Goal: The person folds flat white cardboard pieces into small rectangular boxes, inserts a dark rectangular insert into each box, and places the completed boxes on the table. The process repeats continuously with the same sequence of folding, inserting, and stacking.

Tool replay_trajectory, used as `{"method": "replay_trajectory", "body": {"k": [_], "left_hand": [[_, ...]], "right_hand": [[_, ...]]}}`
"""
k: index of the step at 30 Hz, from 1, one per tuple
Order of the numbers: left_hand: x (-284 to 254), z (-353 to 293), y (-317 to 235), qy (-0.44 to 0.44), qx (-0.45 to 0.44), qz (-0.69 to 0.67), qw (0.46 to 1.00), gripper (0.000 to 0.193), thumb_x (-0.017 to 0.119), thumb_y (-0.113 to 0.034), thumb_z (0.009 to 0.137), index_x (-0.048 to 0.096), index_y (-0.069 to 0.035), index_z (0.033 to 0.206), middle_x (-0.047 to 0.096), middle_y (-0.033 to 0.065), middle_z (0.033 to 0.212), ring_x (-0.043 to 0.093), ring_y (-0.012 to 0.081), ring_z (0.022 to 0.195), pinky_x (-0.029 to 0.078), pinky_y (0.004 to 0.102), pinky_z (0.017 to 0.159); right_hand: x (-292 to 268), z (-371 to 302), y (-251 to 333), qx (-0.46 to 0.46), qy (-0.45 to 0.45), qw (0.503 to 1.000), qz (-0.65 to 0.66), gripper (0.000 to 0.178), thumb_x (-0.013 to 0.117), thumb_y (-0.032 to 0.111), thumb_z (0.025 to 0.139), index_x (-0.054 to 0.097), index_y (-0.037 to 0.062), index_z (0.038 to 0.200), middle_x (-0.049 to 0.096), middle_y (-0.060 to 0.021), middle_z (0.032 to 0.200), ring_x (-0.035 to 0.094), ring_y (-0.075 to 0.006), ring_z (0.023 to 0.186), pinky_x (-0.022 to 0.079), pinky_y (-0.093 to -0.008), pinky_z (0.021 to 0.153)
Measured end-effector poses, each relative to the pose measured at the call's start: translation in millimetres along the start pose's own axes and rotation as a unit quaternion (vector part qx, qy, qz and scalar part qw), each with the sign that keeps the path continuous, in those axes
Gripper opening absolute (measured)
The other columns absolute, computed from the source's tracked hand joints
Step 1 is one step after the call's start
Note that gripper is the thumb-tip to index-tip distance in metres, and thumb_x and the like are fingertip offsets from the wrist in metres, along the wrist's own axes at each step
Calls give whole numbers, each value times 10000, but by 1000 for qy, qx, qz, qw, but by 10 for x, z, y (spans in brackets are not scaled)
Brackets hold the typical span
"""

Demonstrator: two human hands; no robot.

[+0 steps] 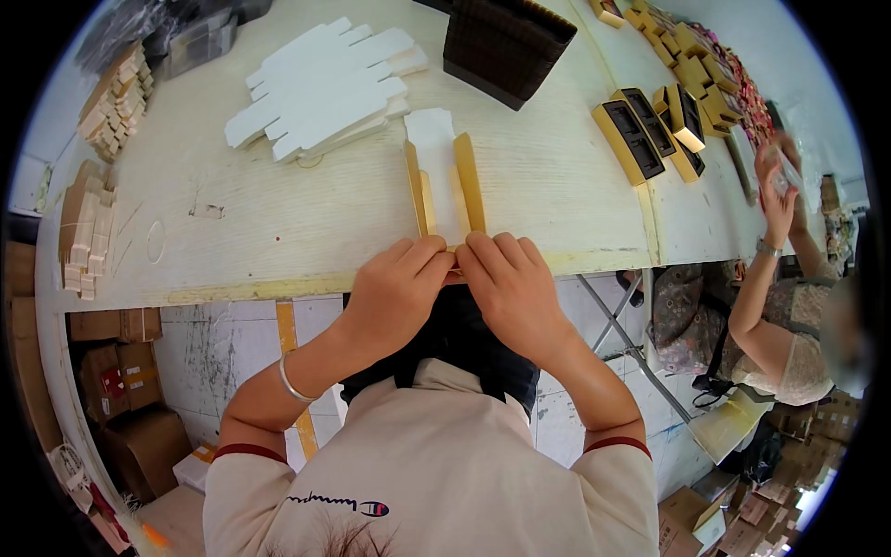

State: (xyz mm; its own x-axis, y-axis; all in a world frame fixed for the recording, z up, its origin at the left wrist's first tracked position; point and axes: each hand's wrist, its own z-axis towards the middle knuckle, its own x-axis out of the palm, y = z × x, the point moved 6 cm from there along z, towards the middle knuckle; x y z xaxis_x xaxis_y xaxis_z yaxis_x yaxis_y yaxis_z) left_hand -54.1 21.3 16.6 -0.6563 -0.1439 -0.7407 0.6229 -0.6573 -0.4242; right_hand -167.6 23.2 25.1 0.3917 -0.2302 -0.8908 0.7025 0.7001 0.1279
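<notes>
A partly folded carton point(471, 186), gold outside and white inside, lies on the table right in front of me, its two long sides standing up. At its near end, my left hand point(399, 286) pinches the left corner with fingers bent. My right hand point(512, 286) grips the right corner the same way, close beside the left. The cardboard between my fingertips is mostly hidden. Beyond the carton, to the left, lies a stack of flat white carton blanks point(325, 88). A pile of dark brown trays point(506, 51) stands at the far middle.
Gold boxes with dark inserts point(631, 139) stand on the right of the table point(557, 213). Bundled blanks point(88, 227) line the left edge. At the right, another person's hand point(778, 186) holds something clear. Cardboard boxes point(139, 381) fill the space below left.
</notes>
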Motion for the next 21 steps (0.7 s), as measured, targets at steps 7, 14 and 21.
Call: {"method": "replay_trajectory", "body": {"k": [7,14,21], "left_hand": [[108,18,89,122,-99,-31,987,78,634,-48,834,589,-2,879,569,105,843,595,303,726,481,368,591],[36,86,89,169,-46,-12,985,64,620,-57,833,589,-24,878,542,97,834,581,307,743,477,371,606],[-250,238,401,264,160,1,951,254,678,-115,773,632,-88,1021,603,7,987,540,241,1017,419,390,914]], "right_hand": [[153,113,-203,75,165,973,142,119,633,-5,702,563,26,792,543,-111,778,577,-297,747,451,-381,645],[167,90,-242,44,156,965,207,122,663,42,747,601,33,852,559,-114,821,591,-319,789,473,-403,665],[-93,118,-628,9,46,996,77,135,664,81,762,603,56,880,548,-71,785,593,-283,812,471,-403,705]]}}
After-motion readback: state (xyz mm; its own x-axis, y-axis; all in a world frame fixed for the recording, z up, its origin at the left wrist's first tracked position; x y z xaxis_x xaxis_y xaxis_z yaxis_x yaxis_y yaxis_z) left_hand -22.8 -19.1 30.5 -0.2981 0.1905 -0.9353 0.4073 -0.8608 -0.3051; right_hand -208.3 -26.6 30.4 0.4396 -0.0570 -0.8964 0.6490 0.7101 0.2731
